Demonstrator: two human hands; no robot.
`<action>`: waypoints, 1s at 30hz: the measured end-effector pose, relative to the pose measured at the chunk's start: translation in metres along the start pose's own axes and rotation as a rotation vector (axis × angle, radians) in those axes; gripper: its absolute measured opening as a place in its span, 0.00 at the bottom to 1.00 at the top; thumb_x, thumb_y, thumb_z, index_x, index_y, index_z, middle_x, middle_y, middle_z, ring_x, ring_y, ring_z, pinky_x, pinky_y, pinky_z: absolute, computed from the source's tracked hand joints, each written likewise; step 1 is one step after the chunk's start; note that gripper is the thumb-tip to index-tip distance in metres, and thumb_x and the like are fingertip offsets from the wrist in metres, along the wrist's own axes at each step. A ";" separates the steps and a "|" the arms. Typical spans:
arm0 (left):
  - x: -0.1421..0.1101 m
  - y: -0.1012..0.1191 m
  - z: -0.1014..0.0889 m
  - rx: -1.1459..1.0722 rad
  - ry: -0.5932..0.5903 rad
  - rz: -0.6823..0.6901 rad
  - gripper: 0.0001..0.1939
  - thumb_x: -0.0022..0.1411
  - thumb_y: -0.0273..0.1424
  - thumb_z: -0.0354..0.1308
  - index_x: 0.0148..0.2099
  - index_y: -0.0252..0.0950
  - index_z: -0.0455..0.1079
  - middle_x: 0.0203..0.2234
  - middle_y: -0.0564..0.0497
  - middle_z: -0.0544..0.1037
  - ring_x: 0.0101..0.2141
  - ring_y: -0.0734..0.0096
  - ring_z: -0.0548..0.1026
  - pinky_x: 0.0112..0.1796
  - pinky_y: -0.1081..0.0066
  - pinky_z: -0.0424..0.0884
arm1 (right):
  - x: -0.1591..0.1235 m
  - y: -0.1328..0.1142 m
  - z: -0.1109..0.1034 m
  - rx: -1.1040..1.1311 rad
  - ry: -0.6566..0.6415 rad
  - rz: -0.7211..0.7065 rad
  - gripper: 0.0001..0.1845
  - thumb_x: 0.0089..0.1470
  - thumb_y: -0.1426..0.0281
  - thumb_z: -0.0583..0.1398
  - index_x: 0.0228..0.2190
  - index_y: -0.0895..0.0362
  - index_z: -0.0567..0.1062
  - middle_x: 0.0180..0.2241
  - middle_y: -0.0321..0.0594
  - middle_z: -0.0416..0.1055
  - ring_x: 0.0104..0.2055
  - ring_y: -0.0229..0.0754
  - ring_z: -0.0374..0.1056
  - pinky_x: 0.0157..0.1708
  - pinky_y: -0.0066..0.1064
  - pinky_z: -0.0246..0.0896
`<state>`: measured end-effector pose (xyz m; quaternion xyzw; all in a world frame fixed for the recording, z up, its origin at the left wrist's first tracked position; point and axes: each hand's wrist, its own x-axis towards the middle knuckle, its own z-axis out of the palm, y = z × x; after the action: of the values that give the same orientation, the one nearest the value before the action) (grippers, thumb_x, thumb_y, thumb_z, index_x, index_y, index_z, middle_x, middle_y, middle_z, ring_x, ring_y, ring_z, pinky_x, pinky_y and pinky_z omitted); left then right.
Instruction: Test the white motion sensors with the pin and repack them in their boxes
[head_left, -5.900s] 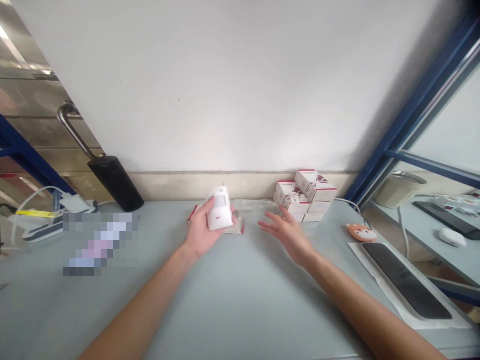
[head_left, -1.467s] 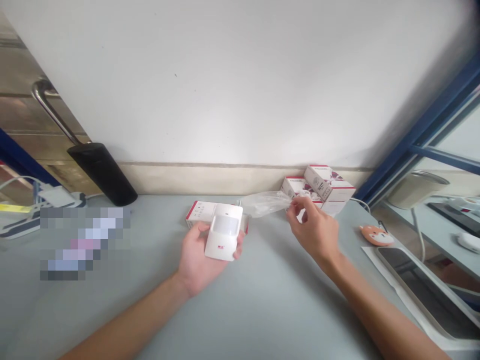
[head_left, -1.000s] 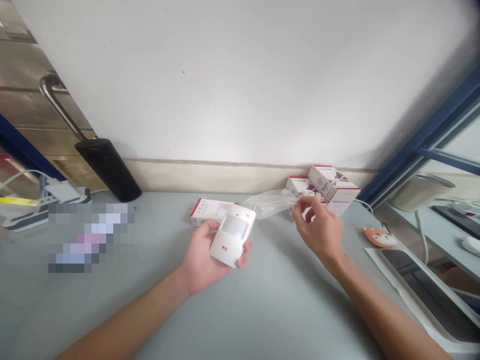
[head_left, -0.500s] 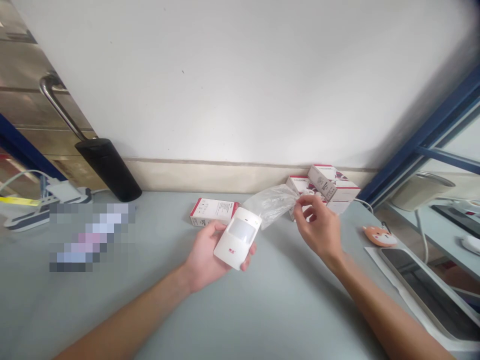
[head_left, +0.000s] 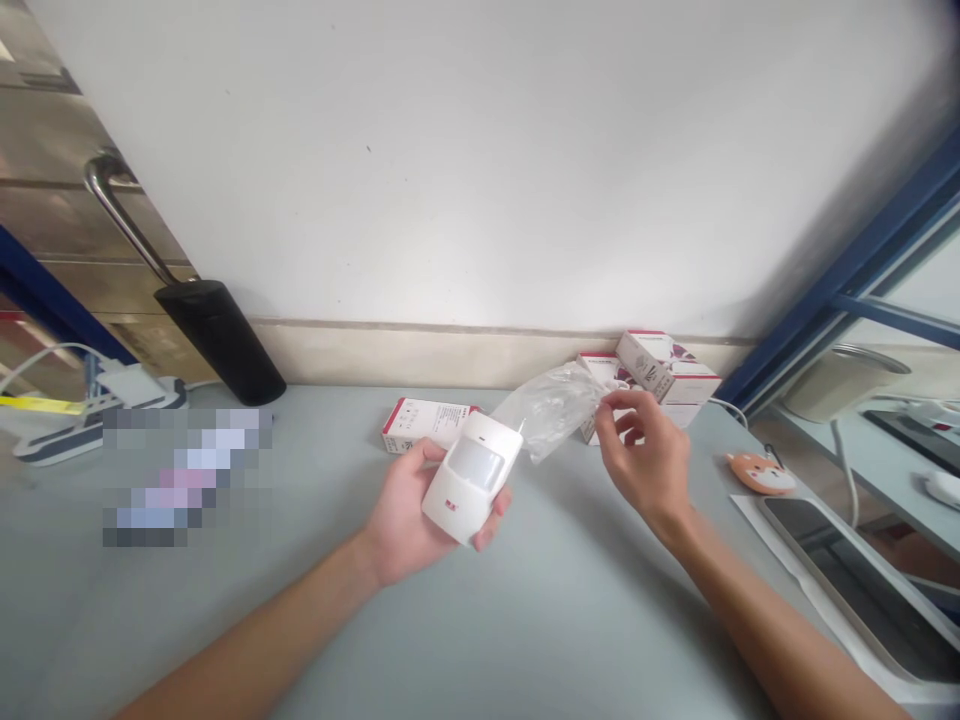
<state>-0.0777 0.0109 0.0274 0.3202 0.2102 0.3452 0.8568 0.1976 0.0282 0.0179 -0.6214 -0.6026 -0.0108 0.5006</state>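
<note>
A white motion sensor (head_left: 472, 475) with a pale lens window and a small red logo lies tilted in my left hand (head_left: 409, 515), whose fingers wrap round its sides. My right hand (head_left: 646, 455) pinches one end of a clear plastic bag (head_left: 551, 408). The bag stretches leftward from those fingertips to the top of the sensor; whether it still touches the sensor I cannot tell. Just behind the sensor, a white and red box (head_left: 427, 420) lies flat on the grey table (head_left: 480, 620).
Several white and red boxes (head_left: 660, 365) are piled against the wall behind my right hand. A black bottle (head_left: 221, 340) and a power strip (head_left: 97, 420) stand at the left. At the right are an orange animal-faced object (head_left: 761, 473) and a dark-screened device (head_left: 855, 580).
My right hand has shifted slightly right with the bag's end. In my left hand the sensor has tipped a little and moved slightly left.
</note>
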 end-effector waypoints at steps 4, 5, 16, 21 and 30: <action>-0.002 0.002 0.001 -0.004 -0.037 -0.050 0.21 0.66 0.40 0.46 0.52 0.33 0.70 0.30 0.41 0.80 0.23 0.58 0.75 0.32 0.63 0.65 | -0.003 -0.007 0.000 -0.028 0.013 -0.030 0.07 0.60 0.62 0.61 0.37 0.51 0.75 0.25 0.33 0.76 0.24 0.39 0.70 0.32 0.34 0.64; -0.002 0.002 0.001 -0.002 -0.035 -0.058 0.21 0.66 0.40 0.46 0.50 0.32 0.71 0.30 0.40 0.80 0.23 0.58 0.76 0.32 0.62 0.65 | -0.004 -0.009 0.000 -0.034 0.007 -0.038 0.07 0.60 0.62 0.61 0.37 0.52 0.75 0.25 0.33 0.75 0.24 0.39 0.70 0.31 0.33 0.64; 0.003 -0.002 -0.004 0.186 0.050 0.088 0.26 0.68 0.40 0.43 0.56 0.27 0.70 0.35 0.36 0.81 0.27 0.56 0.77 0.35 0.60 0.68 | -0.005 -0.006 0.001 -0.026 -0.070 -0.140 0.06 0.62 0.63 0.60 0.38 0.51 0.75 0.27 0.33 0.76 0.23 0.36 0.68 0.28 0.30 0.62; -0.002 -0.003 -0.002 0.398 0.112 0.197 0.27 0.71 0.37 0.40 0.66 0.34 0.63 0.36 0.41 0.82 0.30 0.57 0.76 0.37 0.60 0.69 | -0.005 -0.006 0.002 -0.016 -0.114 -0.126 0.15 0.65 0.64 0.58 0.52 0.50 0.73 0.37 0.35 0.78 0.22 0.34 0.67 0.28 0.31 0.63; -0.004 -0.020 -0.001 0.582 0.194 0.207 0.26 0.73 0.41 0.49 0.68 0.40 0.60 0.39 0.44 0.83 0.34 0.61 0.77 0.40 0.65 0.70 | -0.035 -0.041 0.002 0.332 -0.529 -0.179 0.14 0.69 0.60 0.58 0.51 0.49 0.77 0.45 0.42 0.76 0.29 0.37 0.71 0.29 0.32 0.67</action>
<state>-0.0718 -0.0022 0.0129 0.5369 0.3471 0.3847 0.6658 0.1562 -0.0058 0.0203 -0.4569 -0.7576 0.2055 0.4184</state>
